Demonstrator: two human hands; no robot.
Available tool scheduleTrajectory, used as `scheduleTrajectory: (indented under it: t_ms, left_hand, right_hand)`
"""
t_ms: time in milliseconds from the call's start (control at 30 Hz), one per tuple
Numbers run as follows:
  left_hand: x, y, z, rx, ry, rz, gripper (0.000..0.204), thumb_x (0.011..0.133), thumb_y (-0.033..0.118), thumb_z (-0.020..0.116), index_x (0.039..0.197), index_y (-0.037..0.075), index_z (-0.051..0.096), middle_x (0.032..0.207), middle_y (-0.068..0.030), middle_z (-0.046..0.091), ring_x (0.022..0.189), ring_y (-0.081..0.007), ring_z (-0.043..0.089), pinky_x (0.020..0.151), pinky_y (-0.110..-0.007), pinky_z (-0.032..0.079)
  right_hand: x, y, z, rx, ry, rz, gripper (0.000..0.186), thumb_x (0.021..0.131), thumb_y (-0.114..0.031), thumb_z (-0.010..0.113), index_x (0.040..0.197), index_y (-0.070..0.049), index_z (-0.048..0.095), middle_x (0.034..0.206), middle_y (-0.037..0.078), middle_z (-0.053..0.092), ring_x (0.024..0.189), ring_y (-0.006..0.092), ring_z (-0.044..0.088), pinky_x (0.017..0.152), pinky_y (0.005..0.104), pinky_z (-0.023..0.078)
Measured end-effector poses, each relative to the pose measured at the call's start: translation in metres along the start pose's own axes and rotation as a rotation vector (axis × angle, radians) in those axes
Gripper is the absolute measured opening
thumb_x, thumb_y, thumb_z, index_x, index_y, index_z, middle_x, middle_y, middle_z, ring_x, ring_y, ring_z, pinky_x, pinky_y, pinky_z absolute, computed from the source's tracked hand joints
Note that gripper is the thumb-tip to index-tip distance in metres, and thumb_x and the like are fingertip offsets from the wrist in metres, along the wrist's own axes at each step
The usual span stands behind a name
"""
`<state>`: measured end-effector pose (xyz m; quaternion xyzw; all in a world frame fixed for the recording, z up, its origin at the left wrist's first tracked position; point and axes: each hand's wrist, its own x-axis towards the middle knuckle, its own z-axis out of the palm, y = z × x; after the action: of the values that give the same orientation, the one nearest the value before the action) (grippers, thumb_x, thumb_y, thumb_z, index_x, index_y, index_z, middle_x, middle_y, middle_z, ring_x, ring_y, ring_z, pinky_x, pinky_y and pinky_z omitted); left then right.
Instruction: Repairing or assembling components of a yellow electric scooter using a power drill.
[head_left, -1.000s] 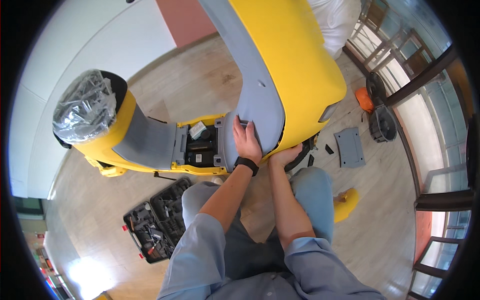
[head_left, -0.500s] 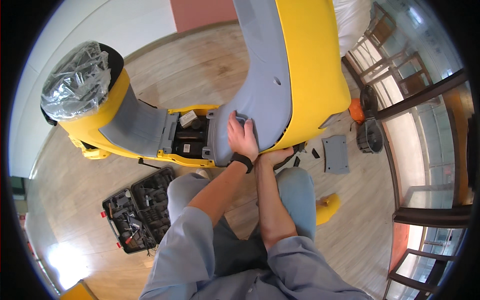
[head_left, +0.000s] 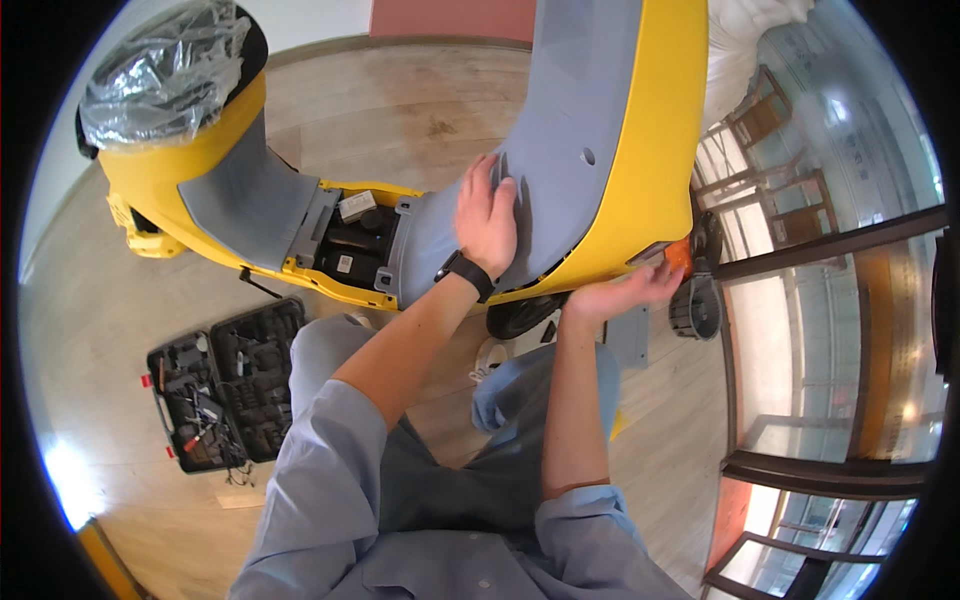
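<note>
A yellow and grey scooter [head_left: 657, 120] stands across the view in front of me. My left hand [head_left: 487, 220] lies on its grey inner panel [head_left: 570, 90], fingers stretched out against the surface; a dark band is round the wrist. My right hand [head_left: 622, 294] is held palm up at the lower edge of the yellow front cover, its fingers loosely extended and nothing seen in them. Whether those fingertips touch the cover I cannot tell. Below the cover a black wheel [head_left: 522, 316] shows. Left of my left hand is an uncovered floorboard compartment [head_left: 352, 240] with black parts inside.
Clear plastic wraps the seat [head_left: 165, 80]. On the floor lies an opened black toolbox [head_left: 262, 375] with several tools. A grey panel [head_left: 630, 338] lies partly behind my right arm, near a black basket-like container [head_left: 697, 308] and an orange object [head_left: 679, 257]. Dark-framed glass [head_left: 830, 350] borders the right.
My right hand has come out from beneath the yellow cover and moved right along its lower edge. My left hand stays on the grey panel. The view has shifted, and my right knee has moved left.
</note>
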<state>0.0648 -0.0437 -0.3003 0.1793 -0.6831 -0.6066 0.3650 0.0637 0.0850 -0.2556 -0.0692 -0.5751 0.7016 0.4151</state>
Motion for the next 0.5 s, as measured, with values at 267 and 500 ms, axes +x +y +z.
scheduleTrajectory:
  t_ms: [267, 500]
  left_hand:
    - [-0.014, 0.022, 0.018, 0.043, -0.089, -0.152, 0.063, 0.095, 0.038, 0.039, 0.149, 0.007, 0.031, 0.156, -0.0115, 0.032, 0.145, -0.0297, 0.026, 0.117, -0.057, 0.010]
    - [-0.014, 0.028, 0.018, 0.025, -0.090, -0.154, 0.066, 0.092, 0.036, 0.042, 0.150, 0.006, 0.029, 0.157, -0.0128, 0.030, 0.146, -0.0307, 0.025, 0.117, -0.057, 0.010]
  right_hand:
    - [-0.006, 0.001, 0.018, -0.164, -0.304, -0.255, 0.075, 0.095, -0.039, 0.040, 0.149, 0.005, 0.014, 0.149, 0.029, 0.023, 0.141, 0.0406, 0.026, 0.114, 0.0498, 0.024]
    - [-0.009, 0.009, 0.023, -0.191, -0.194, -0.282, 0.064, 0.098, -0.036, 0.037, 0.144, 0.004, 0.020, 0.146, 0.027, 0.026, 0.135, 0.0379, 0.033, 0.110, 0.0486, 0.029]
